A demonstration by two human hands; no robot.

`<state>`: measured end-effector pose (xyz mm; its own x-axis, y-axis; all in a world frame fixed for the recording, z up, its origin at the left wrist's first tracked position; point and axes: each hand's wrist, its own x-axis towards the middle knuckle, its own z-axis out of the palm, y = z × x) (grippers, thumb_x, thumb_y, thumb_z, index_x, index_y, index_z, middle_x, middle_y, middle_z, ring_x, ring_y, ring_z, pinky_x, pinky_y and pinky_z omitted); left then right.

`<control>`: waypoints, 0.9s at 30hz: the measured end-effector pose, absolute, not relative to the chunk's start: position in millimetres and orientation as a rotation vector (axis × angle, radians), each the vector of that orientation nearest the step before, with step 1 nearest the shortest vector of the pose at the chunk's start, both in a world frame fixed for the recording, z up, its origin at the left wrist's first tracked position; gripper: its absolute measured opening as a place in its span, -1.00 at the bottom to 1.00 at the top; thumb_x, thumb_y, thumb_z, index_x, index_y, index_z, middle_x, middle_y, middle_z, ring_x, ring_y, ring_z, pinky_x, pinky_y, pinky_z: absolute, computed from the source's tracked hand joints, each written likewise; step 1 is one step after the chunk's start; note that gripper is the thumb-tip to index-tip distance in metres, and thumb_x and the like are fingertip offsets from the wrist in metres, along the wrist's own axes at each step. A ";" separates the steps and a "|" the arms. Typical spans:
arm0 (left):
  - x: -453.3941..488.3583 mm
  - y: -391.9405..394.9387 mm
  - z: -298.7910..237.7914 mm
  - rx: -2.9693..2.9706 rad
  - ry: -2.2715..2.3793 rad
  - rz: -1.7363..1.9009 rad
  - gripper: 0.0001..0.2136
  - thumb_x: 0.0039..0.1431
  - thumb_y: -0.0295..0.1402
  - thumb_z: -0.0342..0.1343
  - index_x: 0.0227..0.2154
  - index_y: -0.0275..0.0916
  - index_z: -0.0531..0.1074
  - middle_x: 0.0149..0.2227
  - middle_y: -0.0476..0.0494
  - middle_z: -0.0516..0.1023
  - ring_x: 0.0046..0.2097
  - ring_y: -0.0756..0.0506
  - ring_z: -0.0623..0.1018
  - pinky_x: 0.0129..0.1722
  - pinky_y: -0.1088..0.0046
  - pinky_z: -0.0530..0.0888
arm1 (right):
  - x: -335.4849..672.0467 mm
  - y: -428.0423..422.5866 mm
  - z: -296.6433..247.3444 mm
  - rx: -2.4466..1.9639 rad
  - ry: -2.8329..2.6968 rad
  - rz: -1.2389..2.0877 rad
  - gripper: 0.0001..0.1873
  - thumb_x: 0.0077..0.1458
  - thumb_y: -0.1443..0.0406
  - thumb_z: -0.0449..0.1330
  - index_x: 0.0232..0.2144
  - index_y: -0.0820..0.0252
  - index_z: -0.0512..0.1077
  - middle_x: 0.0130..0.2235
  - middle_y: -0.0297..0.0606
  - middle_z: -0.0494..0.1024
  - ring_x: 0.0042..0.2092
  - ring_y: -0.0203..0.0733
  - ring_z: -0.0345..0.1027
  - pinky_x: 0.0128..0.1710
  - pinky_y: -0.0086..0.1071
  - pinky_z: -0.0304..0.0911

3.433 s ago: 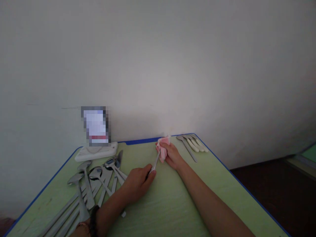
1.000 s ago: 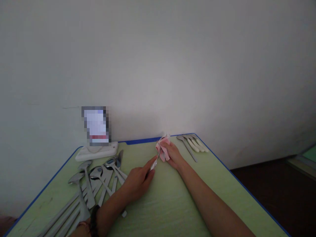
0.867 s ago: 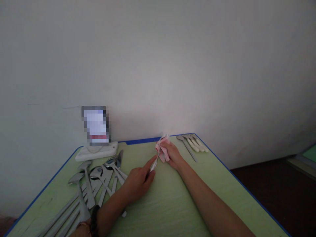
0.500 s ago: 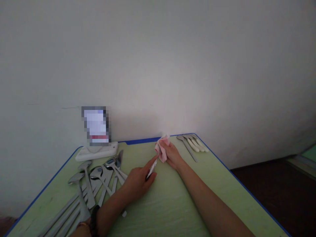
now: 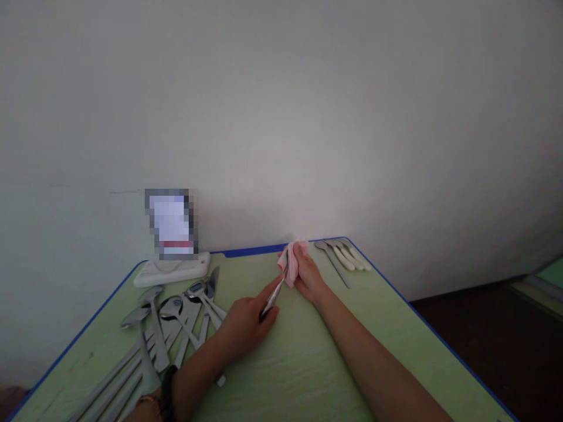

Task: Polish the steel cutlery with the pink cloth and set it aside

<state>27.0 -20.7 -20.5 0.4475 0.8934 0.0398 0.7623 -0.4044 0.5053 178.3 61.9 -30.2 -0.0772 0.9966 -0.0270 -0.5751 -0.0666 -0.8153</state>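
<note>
My left hand [image 5: 248, 321] is closed around the shiny handle of a metal piece of cutlery [image 5: 273, 298], which points up and away toward the right. A pink and white cloth [image 5: 291, 271] is folded about its far end, so I cannot tell whether it is a spoon or a fork. My right hand [image 5: 308, 274] pinches that cloth against the metal. Left of my left hand lies a loose pile of metal cutlery, with spoons [image 5: 172, 307] and a knife [image 5: 213, 282] among it.
On the green table [image 5: 281, 381] a row with a metal spoon [image 5: 336, 266] and white-handled cutlery [image 5: 352, 258] lies at the far right. A blurred-out phone [image 5: 170, 225] stands on a white block [image 5: 173, 271] at the far left, near the wall [image 5: 281, 117].
My right hand has shifted its grip slightly, and the cloth has turned a little to the right, showing more of the metal's far part. My left hand has barely moved.
</note>
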 end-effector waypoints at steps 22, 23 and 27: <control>20.2 -19.2 -26.9 2.259 1.220 0.561 -0.49 0.19 -0.34 -0.16 0.21 -0.08 -0.06 0.12 -0.06 0.31 0.04 -0.11 0.40 0.00 0.38 0.32 | 184.5 69.3 -34.7 -0.715 -0.624 1.553 -0.71 -0.17 0.12 0.28 -0.55 0.23 0.37 -0.60 -0.40 0.43 -0.61 -0.43 0.24 -0.66 -0.54 0.13; 20.1 -19.3 -26.6 2.257 1.222 0.554 -0.49 0.20 -0.34 -0.15 0.21 -0.08 -0.07 0.12 -0.07 0.31 0.03 -0.12 0.41 -0.01 0.37 0.33 | 184.8 68.8 -34.5 -0.730 -0.633 1.554 -0.71 -0.19 0.13 0.29 -0.56 0.24 0.37 -0.60 -0.40 0.43 -0.62 -0.43 0.23 -0.67 -0.55 0.11; 19.9 -18.9 -25.3 2.244 1.236 0.541 -0.49 0.20 -0.32 -0.16 0.21 -0.09 -0.08 0.08 -0.10 0.36 0.01 -0.14 0.43 -0.05 0.36 0.34 | 185.6 65.9 -32.8 -0.768 -0.706 1.582 -0.76 -0.21 0.19 0.31 -0.54 0.26 0.41 -0.60 -0.38 0.44 -0.60 -0.43 0.26 -0.66 -0.57 0.12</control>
